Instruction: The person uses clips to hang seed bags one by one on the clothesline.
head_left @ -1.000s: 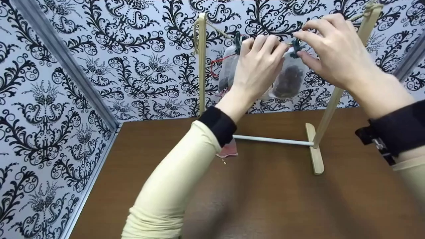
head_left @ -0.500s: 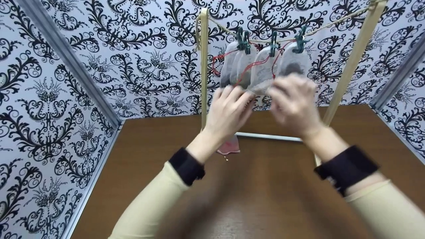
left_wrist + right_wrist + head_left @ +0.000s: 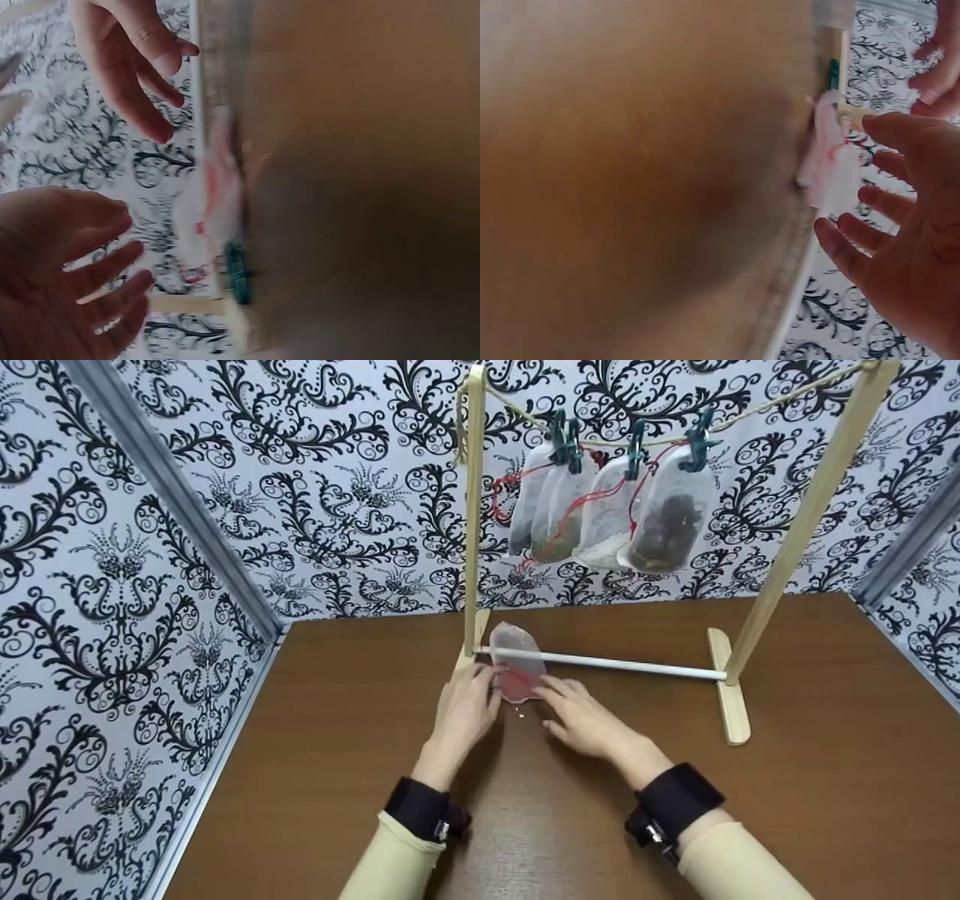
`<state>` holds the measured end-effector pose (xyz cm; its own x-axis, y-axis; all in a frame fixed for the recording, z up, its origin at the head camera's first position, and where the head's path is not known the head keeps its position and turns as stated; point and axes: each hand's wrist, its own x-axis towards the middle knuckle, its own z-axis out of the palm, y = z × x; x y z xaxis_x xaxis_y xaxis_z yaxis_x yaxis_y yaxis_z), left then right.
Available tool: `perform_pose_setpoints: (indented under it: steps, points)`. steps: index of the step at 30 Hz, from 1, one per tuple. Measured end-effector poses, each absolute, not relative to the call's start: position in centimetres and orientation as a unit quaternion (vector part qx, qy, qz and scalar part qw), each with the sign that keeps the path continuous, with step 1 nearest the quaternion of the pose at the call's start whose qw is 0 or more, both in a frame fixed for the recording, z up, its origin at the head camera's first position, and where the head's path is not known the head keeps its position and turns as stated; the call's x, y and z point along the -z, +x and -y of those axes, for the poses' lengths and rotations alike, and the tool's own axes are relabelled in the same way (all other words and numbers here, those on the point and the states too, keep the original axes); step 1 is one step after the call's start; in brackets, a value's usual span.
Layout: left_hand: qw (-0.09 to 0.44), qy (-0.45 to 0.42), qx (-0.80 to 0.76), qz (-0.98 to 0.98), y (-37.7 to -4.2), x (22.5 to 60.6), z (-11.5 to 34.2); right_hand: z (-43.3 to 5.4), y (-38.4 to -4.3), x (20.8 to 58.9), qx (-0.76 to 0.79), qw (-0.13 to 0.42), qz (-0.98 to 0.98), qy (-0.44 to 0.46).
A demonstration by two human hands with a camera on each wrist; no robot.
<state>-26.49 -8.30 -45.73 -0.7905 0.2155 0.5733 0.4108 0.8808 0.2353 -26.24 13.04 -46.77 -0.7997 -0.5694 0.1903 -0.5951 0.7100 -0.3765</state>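
Observation:
A sheer drawstring pouch with pink contents (image 3: 517, 686) lies on the table under the white rod, a red cord on it. My left hand (image 3: 463, 711) is at the pouch's left side, fingers relaxed and overlapping its edge in the head view. On its right side my right hand (image 3: 586, 724) reaches in, fingertips right at the lower edge. Both wrist views show the fingers spread, with nothing in either palm. A green clothespin (image 3: 238, 274) is beside the pouch in the left wrist view; the left hand hides it in the head view.
Several similar pouches with red cords, one with dark contents (image 3: 667, 525), hang by green clothespins (image 3: 700, 441) from a rope (image 3: 784, 403). Wooden posts (image 3: 474, 510) and the white rod (image 3: 630, 664) form the stand. Small pale crumbs (image 3: 520, 714) lie before the pouch on the brown table (image 3: 360, 690).
Both hands have come down from the clothespins on the rope to the pouch on the table. The right-hand pouch now hangs by its clothespin, with no fingers on it.

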Motion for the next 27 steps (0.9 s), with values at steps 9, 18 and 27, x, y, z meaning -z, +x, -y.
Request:
perform_pose_setpoints:
  steps: [9, 18, 27]
  points:
    - [0.091, -0.089, 0.141, 0.982, -25.2, 48.7, 7.7, -13.8, -25.0, 48.6, -0.171, -0.024, 0.943, 0.286]
    - [0.159, -0.083, 0.144, 0.973, -23.7, 48.7, 7.6, -15.1, -20.8, 48.5, -0.151, 0.051, 0.938, 0.308]
    - [0.125, -0.102, 0.21, 0.964, -23.1, 48.1, 8.4, -15.8, -17.7, 48.1, -0.194, 0.033, 0.935, 0.294]
